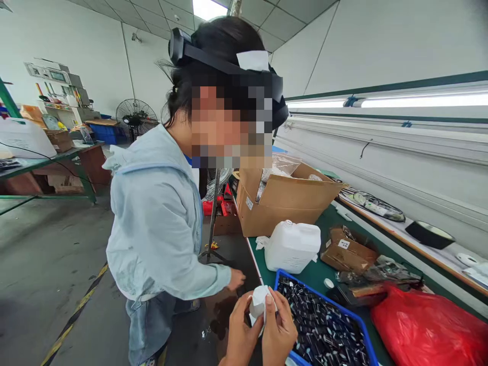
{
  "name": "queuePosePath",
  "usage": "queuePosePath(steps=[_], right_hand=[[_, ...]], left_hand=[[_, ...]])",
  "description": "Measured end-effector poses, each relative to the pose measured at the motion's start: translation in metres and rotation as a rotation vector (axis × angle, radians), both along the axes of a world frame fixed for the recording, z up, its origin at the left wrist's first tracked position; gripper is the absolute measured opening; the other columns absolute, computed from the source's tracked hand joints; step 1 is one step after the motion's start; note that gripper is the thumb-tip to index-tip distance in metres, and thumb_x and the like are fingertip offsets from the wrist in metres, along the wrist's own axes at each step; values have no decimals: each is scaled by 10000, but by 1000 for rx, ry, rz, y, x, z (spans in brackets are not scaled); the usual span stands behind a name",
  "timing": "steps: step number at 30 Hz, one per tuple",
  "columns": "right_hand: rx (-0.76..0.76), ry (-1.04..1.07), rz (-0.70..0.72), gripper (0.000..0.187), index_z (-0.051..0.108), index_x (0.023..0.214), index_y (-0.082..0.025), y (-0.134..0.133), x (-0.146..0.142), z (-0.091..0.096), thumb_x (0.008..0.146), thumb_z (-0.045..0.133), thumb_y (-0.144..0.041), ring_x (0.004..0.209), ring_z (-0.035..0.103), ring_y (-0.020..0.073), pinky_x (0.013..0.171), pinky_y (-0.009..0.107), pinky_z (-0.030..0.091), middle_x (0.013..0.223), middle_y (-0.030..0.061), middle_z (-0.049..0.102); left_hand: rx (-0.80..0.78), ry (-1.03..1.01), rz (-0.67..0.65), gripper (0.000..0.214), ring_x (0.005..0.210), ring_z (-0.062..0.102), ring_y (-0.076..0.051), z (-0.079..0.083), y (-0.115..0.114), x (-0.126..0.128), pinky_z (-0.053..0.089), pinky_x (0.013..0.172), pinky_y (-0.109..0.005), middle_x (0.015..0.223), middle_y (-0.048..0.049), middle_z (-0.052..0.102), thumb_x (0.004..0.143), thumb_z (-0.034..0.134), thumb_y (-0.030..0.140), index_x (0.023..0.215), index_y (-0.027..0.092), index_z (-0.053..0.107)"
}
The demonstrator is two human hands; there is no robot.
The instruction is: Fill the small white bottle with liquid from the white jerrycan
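Observation:
Low in the middle of the view, my left hand (241, 328) and my right hand (277, 325) are together in front of me. Between their fingertips is a folded white piece of tissue or cloth (260, 299), with both thumbs pressed on its near side. Whether anything is wrapped inside it cannot be seen. Just right of my hands lies a blue tray (366, 333) full of many small black parts (324, 320). A white plastic jug (293, 249) stands on the green table behind the tray, and a small white round cap (328, 283) lies beside the tray.
A person in a light blue jacket (152, 213) stands at the left, one arm reaching towards the table edge. A large cardboard box (285, 203) is behind the jug. On the right are a smaller carton (348, 249) and a red plastic bag (430, 325).

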State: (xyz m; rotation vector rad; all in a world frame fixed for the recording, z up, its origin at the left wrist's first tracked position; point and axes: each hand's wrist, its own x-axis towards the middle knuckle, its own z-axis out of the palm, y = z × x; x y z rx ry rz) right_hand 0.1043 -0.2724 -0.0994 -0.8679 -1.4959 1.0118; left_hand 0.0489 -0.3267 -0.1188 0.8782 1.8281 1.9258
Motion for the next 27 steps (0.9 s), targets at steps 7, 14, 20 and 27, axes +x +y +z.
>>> queuePosePath(steps=[7, 14, 20, 27], right_hand=[[-212, 103, 83, 289, 705, 917, -175, 3, -2, 4, 721, 664, -382, 931, 596, 223, 818, 339, 486, 1005, 88, 661], [-510, 303, 221, 354, 685, 861, -186, 6, -11, 6, 623, 719, -444, 843, 649, 202, 733, 323, 530, 931, 62, 693], [-515, 312, 347, 176, 663, 648, -159, -11, -33, 5, 544, 772, -251, 784, 614, 160, 696, 254, 494, 840, 24, 657], [-514, 359, 324, 227, 570, 812, -172, 40, -45, -1, 622, 695, -170, 573, 560, 96, 555, 235, 467, 662, -52, 602]], left_hand=[[-23, -10, 47, 345, 1010, 610, -238, 5, -14, -9, 503, 882, -326, 1114, -107, 633, 769, 596, 330, 1079, 178, 587], [9, -57, 112, 368, 1032, 598, -235, -2, -21, -18, 497, 886, -324, 1116, -89, 636, 747, 627, 313, 1092, 196, 577], [44, -80, 153, 363, 1017, 598, -222, -7, -28, -30, 494, 879, -325, 1102, -88, 626, 761, 615, 293, 1100, 190, 539], [-22, -88, 180, 395, 1028, 596, -246, -11, -25, -51, 488, 889, -358, 1101, -97, 629, 744, 629, 355, 1088, 183, 542]])
